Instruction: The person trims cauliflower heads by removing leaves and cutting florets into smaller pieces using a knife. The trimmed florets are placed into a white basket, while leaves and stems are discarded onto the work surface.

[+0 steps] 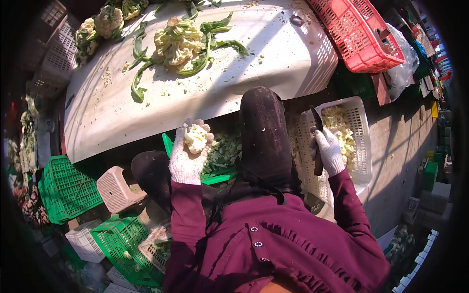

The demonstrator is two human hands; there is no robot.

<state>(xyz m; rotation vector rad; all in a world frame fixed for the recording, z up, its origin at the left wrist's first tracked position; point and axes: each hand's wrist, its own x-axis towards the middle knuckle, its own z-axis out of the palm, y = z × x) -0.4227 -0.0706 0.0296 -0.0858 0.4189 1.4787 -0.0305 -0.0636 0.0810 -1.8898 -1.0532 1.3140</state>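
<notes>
My left hand (191, 153), in a white knit glove, holds a small cauliflower floret (196, 139) in front of the table edge. In my right hand (327, 148), also gloved, is a knife (318, 164) with a dark, curved blade, held over a white plastic crate (362, 146) of cauliflower florets (346, 141). A partly trimmed cauliflower head (177, 42) lies on the white-topped table (154, 117) among green leaves (205, 62). More cauliflower heads (109, 22) rest at the table's far left. Below my left hand, a green crate (220, 177) holds leaf trimmings (223, 152), partly hidden by my leg.
A red crate (355, 40) stands at the table's right end beside a clear plastic bag (403, 66). On the left are a green crate (69, 190), a pinkish plastic stool (119, 188) and another green crate (124, 245). My knees are close under the table edge.
</notes>
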